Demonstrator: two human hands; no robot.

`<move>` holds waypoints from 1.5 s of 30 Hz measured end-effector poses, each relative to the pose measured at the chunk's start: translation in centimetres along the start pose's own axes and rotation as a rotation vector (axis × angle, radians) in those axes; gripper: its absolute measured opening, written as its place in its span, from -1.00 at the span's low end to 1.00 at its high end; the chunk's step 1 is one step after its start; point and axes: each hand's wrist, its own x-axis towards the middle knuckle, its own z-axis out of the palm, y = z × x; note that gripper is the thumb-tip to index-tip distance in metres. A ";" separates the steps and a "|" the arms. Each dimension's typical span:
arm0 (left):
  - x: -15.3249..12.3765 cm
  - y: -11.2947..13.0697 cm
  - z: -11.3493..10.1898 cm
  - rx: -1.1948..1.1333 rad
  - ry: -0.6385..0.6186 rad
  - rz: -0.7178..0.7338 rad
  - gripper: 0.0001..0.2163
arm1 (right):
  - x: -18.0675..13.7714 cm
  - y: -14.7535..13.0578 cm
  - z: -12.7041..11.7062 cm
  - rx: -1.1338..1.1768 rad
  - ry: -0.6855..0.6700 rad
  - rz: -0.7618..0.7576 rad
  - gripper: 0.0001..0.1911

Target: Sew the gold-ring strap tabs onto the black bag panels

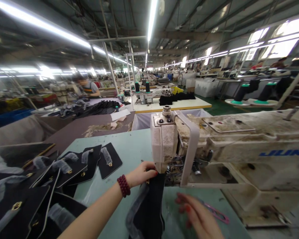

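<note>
My left hand (146,174), with a dark red bead bracelet (124,186) at the wrist, grips the far end of a black panel (153,205) beside the sewing machine head (164,142). A strip of cloudy plastic wrap (137,212) runs along the panel's left side, and a small gold fitting shows by my fingers. The needle area is partly hidden. My right hand (199,215) is blurred over the table right of the panel, fingers stretched out and holding nothing visible. Pink-handled thread snips (220,215) lie beside it, partly covered by the hand.
Several black panels with gold fittings and plastic wrap (72,166) lie heaped on the left of the green tabletop (129,139). The machine's arm (251,142) spans the right side. Thread cones (241,94) stand behind it. A person (89,87) sits farther back left.
</note>
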 end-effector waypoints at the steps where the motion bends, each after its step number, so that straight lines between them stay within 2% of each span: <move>1: -0.1 -0.3 0.0 -0.012 -0.007 -0.017 -0.98 | 0.6 0.1 1.4 0.039 -0.096 0.026 -0.32; 3: -0.2 -0.7 0.1 -0.037 -0.034 -0.054 -0.93 | 1.8 0.2 3.8 0.084 -0.263 0.053 -0.33; 4: -0.2 -0.9 0.1 -0.049 -0.051 -0.069 -0.89 | 2.2 0.2 4.8 0.092 -0.304 0.055 -0.35; 6: -0.2 -1.3 0.3 -0.072 -0.087 -0.091 -0.81 | 2.7 0.2 5.9 0.118 -0.300 0.087 -0.36; 10: -0.4 -2.1 1.0 -0.203 -0.057 -0.158 -0.76 | 2.8 0.7 5.8 0.216 -0.236 0.152 -0.37; 16: -1.5 -2.6 2.3 -0.374 0.057 -0.237 -0.77 | 3.0 0.9 4.7 0.191 -0.354 0.143 -0.38; 22: -1.7 -2.0 2.8 -0.394 0.119 -0.234 -0.77 | 3.1 0.5 4.8 0.213 -0.264 0.148 -0.34; 28: -1.7 -1.8 3.1 -0.364 0.173 -0.207 -0.76 | 3.6 1.6 4.4 0.200 -0.263 0.146 -0.32; 33: -1.6 -1.6 2.9 -0.306 0.154 -0.218 -0.77 | 3.9 2.0 4.5 0.199 -0.282 0.141 -0.32; 41: -1.3 -1.8 2.6 -0.264 0.111 -0.221 -0.80 | 3.4 0.1 5.3 0.258 -0.134 0.213 -0.25; 45: -1.1 -2.3 2.3 -0.232 0.083 -0.199 -0.80 | 3.7 0.4 5.3 0.260 -0.125 0.239 -0.22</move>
